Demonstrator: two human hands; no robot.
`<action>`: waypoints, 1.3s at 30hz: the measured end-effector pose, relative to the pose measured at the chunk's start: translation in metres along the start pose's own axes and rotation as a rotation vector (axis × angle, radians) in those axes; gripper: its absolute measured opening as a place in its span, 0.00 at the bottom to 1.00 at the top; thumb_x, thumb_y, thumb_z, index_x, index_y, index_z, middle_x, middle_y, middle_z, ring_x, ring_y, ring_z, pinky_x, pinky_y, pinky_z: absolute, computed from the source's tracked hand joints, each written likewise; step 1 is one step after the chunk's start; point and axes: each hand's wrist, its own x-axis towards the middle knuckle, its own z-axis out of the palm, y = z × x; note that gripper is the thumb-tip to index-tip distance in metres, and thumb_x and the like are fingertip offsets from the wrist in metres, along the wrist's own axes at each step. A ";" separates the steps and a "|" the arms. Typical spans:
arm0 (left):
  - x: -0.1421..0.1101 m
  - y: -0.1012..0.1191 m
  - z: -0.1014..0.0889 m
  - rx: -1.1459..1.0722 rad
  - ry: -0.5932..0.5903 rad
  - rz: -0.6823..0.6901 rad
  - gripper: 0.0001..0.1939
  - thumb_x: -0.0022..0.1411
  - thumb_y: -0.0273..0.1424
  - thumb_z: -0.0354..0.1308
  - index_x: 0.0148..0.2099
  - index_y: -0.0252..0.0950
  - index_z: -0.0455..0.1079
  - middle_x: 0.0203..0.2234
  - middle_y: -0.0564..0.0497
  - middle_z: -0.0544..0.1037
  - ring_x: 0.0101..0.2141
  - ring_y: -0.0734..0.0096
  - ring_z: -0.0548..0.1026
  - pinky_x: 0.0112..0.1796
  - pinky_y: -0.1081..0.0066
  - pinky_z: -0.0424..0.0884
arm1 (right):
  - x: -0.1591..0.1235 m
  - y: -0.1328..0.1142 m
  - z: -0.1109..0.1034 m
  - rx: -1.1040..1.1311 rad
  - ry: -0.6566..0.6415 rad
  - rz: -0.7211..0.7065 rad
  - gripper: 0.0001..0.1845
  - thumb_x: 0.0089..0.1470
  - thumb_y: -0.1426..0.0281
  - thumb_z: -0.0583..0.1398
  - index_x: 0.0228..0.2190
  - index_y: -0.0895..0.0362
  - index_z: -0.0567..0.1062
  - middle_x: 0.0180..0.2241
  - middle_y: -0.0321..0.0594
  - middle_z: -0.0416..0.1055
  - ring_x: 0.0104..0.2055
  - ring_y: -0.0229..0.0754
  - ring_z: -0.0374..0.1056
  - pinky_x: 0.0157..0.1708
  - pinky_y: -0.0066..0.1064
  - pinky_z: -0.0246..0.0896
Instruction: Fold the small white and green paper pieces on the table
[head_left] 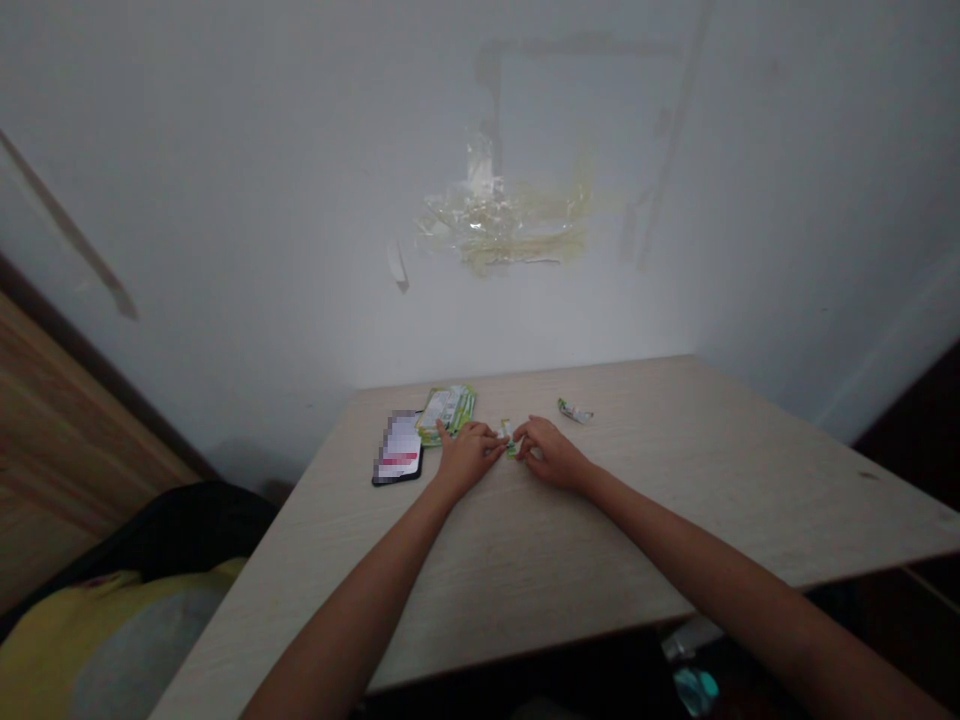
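Observation:
A small green-and-white wrapper (508, 430) lies at the middle of the table, between my two hands. My left hand (471, 452) reaches in from the left; its fingertips close on the wrapper's left edge, and one finger sticks out toward a stack of packs. From the right, my right hand (547, 452) has bent fingers at the wrapper's other edge, partly covering it. Just behind my left hand sits the stack of green-and-white packs (448, 408). Another crumpled wrapper (575, 411) rests farther back on the right.
A phone (399, 452) with a lit screen lies left of the packs, partly under them. The pale wooden table (637, 590) meets a wall (600, 310) with torn tape. Yellow and grey cloth (127, 640) is at lower left; a bottle (696, 690) shows below the table's front edge.

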 end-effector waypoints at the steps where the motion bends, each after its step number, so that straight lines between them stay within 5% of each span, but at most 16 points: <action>1: 0.000 0.000 0.001 -0.003 0.002 0.002 0.12 0.66 0.41 0.54 0.48 0.58 0.75 0.45 0.54 0.78 0.53 0.58 0.68 0.56 0.27 0.26 | 0.000 0.000 0.000 0.007 -0.001 -0.003 0.10 0.48 0.82 0.57 0.29 0.55 0.71 0.41 0.42 0.72 0.48 0.45 0.68 0.62 0.52 0.49; 10: -0.001 -0.002 0.004 -0.011 0.021 0.002 0.12 0.66 0.42 0.53 0.48 0.57 0.75 0.45 0.53 0.77 0.53 0.58 0.68 0.55 0.26 0.25 | 0.000 -0.002 -0.003 0.046 0.003 -0.012 0.10 0.48 0.83 0.58 0.28 0.55 0.73 0.40 0.42 0.73 0.47 0.44 0.68 0.60 0.49 0.52; 14: -0.002 -0.001 0.002 -0.035 0.017 0.003 0.13 0.67 0.42 0.53 0.49 0.56 0.75 0.47 0.52 0.77 0.54 0.57 0.67 0.57 0.29 0.25 | 0.000 0.003 -0.002 0.079 0.060 0.095 0.10 0.49 0.82 0.58 0.26 0.56 0.73 0.39 0.42 0.73 0.46 0.44 0.68 0.53 0.41 0.60; 19: -0.002 -0.001 0.002 -0.058 0.024 0.016 0.12 0.66 0.42 0.54 0.48 0.55 0.76 0.47 0.52 0.77 0.55 0.57 0.67 0.59 0.31 0.26 | -0.001 0.017 -0.002 0.072 0.105 0.240 0.11 0.51 0.80 0.58 0.36 0.56 0.74 0.37 0.41 0.76 0.43 0.43 0.71 0.49 0.39 0.63; 25: -0.006 0.000 0.000 -0.057 -0.007 0.054 0.13 0.61 0.44 0.59 0.48 0.55 0.76 0.48 0.51 0.77 0.55 0.57 0.67 0.61 0.36 0.32 | -0.004 0.025 -0.007 0.030 0.079 0.142 0.13 0.51 0.80 0.58 0.38 0.55 0.75 0.40 0.42 0.75 0.46 0.44 0.70 0.50 0.40 0.63; 31: -0.006 -0.001 0.005 -0.077 0.011 0.049 0.13 0.61 0.45 0.59 0.47 0.56 0.76 0.48 0.52 0.78 0.55 0.55 0.67 0.58 0.30 0.28 | -0.004 0.019 -0.005 0.026 0.036 0.105 0.15 0.49 0.80 0.58 0.40 0.57 0.72 0.39 0.44 0.73 0.44 0.45 0.69 0.48 0.38 0.64; 39: -0.006 -0.001 0.005 -0.095 -0.002 0.043 0.12 0.60 0.45 0.59 0.46 0.55 0.77 0.48 0.52 0.78 0.55 0.55 0.67 0.59 0.33 0.29 | 0.004 0.015 -0.004 -0.197 -0.010 0.103 0.11 0.51 0.79 0.58 0.38 0.56 0.70 0.42 0.46 0.72 0.49 0.48 0.65 0.53 0.43 0.59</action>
